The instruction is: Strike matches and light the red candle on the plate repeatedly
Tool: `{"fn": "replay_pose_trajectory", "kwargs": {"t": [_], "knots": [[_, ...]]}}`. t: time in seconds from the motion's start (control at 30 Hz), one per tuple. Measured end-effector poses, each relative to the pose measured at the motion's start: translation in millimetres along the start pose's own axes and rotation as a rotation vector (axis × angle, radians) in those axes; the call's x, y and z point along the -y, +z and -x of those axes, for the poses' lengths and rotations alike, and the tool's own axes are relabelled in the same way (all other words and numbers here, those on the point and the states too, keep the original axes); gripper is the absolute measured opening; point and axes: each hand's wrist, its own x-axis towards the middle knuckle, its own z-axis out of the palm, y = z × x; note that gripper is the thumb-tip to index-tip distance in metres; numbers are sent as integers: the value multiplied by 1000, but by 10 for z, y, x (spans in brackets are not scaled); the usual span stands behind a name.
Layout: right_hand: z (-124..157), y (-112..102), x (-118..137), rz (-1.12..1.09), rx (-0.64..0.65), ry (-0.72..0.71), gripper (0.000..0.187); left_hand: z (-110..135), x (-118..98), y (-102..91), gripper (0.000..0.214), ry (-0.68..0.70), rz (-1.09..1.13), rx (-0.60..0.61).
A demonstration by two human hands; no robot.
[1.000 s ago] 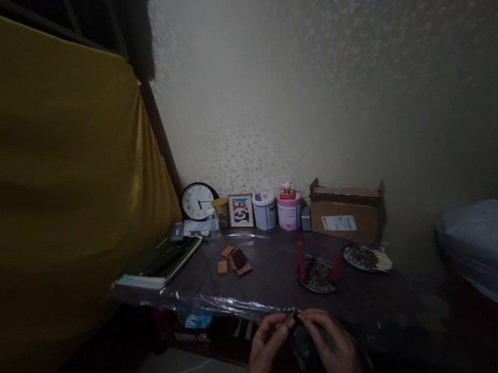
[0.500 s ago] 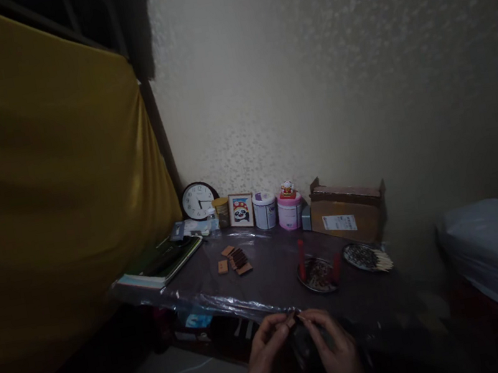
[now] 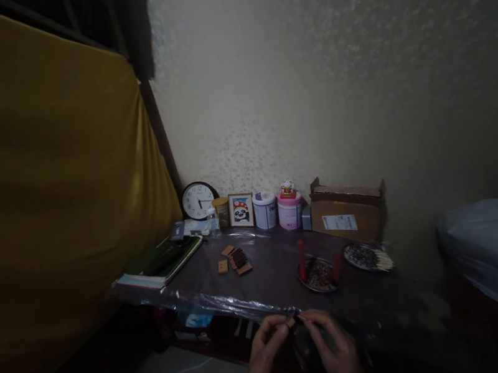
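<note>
Low in the view, at the near edge of the table, my left hand (image 3: 266, 348) pinches a small tan-brown flat piece (image 3: 292, 321) between thumb and fingers. Close beside it, my right hand (image 3: 331, 340) is closed at the fingertips by the piece's right end; whatever it grips there is too small and dark to name. Further back on the table lies a cluster of similar tan pieces (image 3: 244, 268), some topped with dark strips. Right of centre, two red candles (image 3: 302, 260) stand at a round metal plate (image 3: 321, 289) that bears dark debris.
A second plate (image 3: 353, 263) holds blackened bits and several pale sticks (image 3: 384, 261). Along the wall stand a clock (image 3: 198, 201), a framed panda picture (image 3: 241, 210), two tubs (image 3: 290, 213) and a cardboard box (image 3: 349, 224). Books (image 3: 162, 266) lie at the left; a yellow curtain (image 3: 54, 179) hangs beside them.
Both hands stay in almost the same place. My right fingertips have shifted very slightly at the end of the brown piece; the table things have not moved.
</note>
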Motion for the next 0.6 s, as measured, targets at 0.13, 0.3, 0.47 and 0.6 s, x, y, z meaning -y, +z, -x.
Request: {"fn": "replay_pose_trajectory", "kwargs": {"t": [0.13, 0.3, 0.47, 0.6], "knots": [[-14, -1, 13, -3, -22, -21, 12, 17, -3, 16, 17, -1, -9, -7], [-5, 4, 3, -8, -34, -30, 12, 38, -21, 35, 17, 6, -9, -16], [13, 10, -8, -5, -20, 13, 12, 50, -53, 58, 20, -14, -32, -65], [-4, -1, 44, 4, -41, 55, 13, 65, -89, 111, 21, -26, -28, -82]]}}
